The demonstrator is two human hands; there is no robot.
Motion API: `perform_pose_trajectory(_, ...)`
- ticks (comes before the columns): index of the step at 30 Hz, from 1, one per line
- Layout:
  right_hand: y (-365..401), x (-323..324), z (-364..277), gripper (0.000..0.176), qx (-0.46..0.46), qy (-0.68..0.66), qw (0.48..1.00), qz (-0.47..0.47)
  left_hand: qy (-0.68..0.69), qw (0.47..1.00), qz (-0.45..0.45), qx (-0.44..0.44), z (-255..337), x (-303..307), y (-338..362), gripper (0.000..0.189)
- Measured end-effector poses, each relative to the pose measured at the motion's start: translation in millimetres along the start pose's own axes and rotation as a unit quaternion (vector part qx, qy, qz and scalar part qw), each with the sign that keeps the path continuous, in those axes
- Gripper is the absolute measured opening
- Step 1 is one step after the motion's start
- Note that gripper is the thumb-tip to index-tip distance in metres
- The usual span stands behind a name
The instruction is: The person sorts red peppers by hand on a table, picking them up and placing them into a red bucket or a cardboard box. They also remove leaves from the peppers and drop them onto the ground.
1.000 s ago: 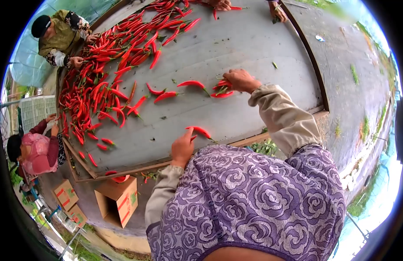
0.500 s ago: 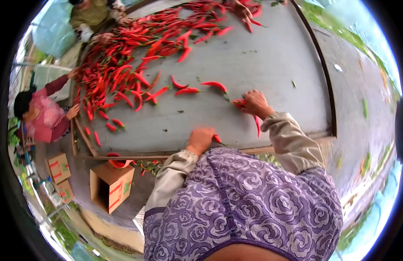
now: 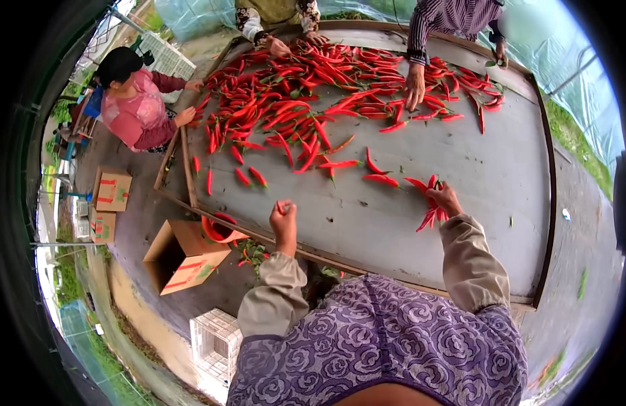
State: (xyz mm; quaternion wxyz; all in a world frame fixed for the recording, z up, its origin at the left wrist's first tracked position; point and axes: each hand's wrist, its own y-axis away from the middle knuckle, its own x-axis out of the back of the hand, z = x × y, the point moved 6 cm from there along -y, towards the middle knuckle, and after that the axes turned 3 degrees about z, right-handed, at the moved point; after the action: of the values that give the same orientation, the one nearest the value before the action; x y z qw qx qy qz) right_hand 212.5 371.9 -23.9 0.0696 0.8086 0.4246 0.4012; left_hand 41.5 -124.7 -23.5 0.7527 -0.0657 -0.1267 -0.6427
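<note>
My right hand (image 3: 447,199) is closed around a bunch of red chili peppers (image 3: 431,215), above the grey tabletop. Their red ends fan out to the left of and below my fingers. Just left of that hand lie two loose chilies, one of them a curved chili (image 3: 381,180). My left hand (image 3: 284,223) is raised by the table's front edge with its fingers curled and pinched together. Whatever it may hold is hidden. Beyond both hands, a large heap of red chilies (image 3: 306,81) with green stems spreads over the far left of the table.
A wooden rim (image 3: 553,223) borders the table. On the floor at left stand an open cardboard box (image 3: 191,260), a red bucket (image 3: 221,229) and a white plastic crate (image 3: 215,342). A person in pink (image 3: 140,108) and other people's hands (image 3: 414,86) work around the heap.
The view has turned and shows more of the far side. My left hand has lifted left, and the chili seen at its fingers is gone from sight. More chilies show in my right hand.
</note>
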Motion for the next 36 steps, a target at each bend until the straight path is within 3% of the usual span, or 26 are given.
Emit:
perform_pose_trajectory(3,-5.7,-42.3,-24.1,0.037,0.024,-0.041,0.999,0.001,0.057,0.984,-0.043,0.161,-32.1,46.6,32.7,0.008)
perform_pose_trajectory(5,-31.6,-114.8,-33.7,0.040,0.034,-0.026,0.999,0.005,0.070,0.977,-0.027,0.200,-69.5,96.1,57.0,0.005)
perform_pose_trajectory(6,-40.1,-113.5,-34.4,0.044,0.037,-0.007,0.999,-0.004,0.066,0.974,-0.032,0.215,-57.2,104.5,79.1,0.004)
perform_pose_trajectory(10,-37.4,-218.7,-141.2,0.043,-0.021,0.009,0.997,-0.072,0.016,0.974,-0.009,0.227,-116.8,181.5,71.1,0.005)
perform_pose_trajectory(12,-84.3,-299.8,-173.8,0.039,0.032,0.032,0.997,-0.062,0.014,0.976,0.020,0.215,-110.2,221.9,60.2,0.005)
perform_pose_trajectory(13,-102.7,-323.5,-190.0,0.037,0.088,-0.065,0.991,-0.079,-0.002,0.976,0.043,0.214,-86.7,236.4,68.7,0.005)
perform_pose_trajectory(14,-119.9,-363.7,-221.3,0.034,0.160,-0.170,0.968,-0.094,0.004,0.975,0.055,0.215,-101.2,251.3,66.5,0.005)
perform_pose_trajectory(16,-121.8,-428.1,-307.2,0.025,0.072,-0.272,0.928,-0.245,-0.012,0.950,0.139,0.279,-123.7,311.0,62.5,0.005)
perform_pose_trajectory(18,-32.7,-419.1,-416.5,0.037,0.018,-0.413,0.857,-0.306,0.000,0.939,0.168,0.300,-130.0,357.8,60.9,0.006)
perform_pose_trajectory(20,-29.2,-399.7,-461.5,0.044,0.057,-0.214,0.971,-0.087,0.034,0.920,0.191,0.341,-121.6,384.2,67.0,0.013)
perform_pose_trajectory(22,4.5,-384.3,-485.0,0.044,0.091,-0.187,0.975,-0.080,0.111,0.910,0.186,0.355,-146.0,396.9,64.9,0.013)
perform_pose_trajectory(23,26.8,-384.1,-490.4,0.040,0.158,-0.245,0.947,-0.132,0.162,0.913,0.166,0.335,-153.6,400.4,57.7,0.007)
perform_pose_trajectory(24,48.3,-379.8,-488.8,0.036,0.221,-0.298,0.910,-0.185,0.212,0.913,0.147,0.316,-162.8,400.3,55.3,0.006)
perform_pose_trajectory(26,77.6,-382.9,-442.8,0.030,0.193,-0.296,0.870,-0.343,0.348,0.866,0.102,0.344,-185.3,379.1,39.8,0.017)
perform_pose_trajectory(27,102.1,-380.0,-413.5,0.028,0.139,-0.262,0.898,-0.325,0.451,0.792,0.092,0.400,-145.9,356.2,24.4,0.022)
perform_pose_trajectory(29,143.7,-379.2,-344.7,0.027,0.054,-0.204,0.924,-0.318,0.541,0.757,0.080,0.358,-90.5,341.4,-6.0,0.025)
perform_pose_trajectory(32,165.5,-373.5,-251.4,0.028,-0.039,-0.166,0.932,-0.319,0.622,0.749,0.011,0.226,-44.2,328.5,-46.9,0.036)
perform_pose_trajectory(36,180.1,-341.7,-188.6,0.029,-0.065,-0.178,0.936,-0.298,0.607,0.766,-0.019,0.210,-36.9,343.8,-87.5,0.047)
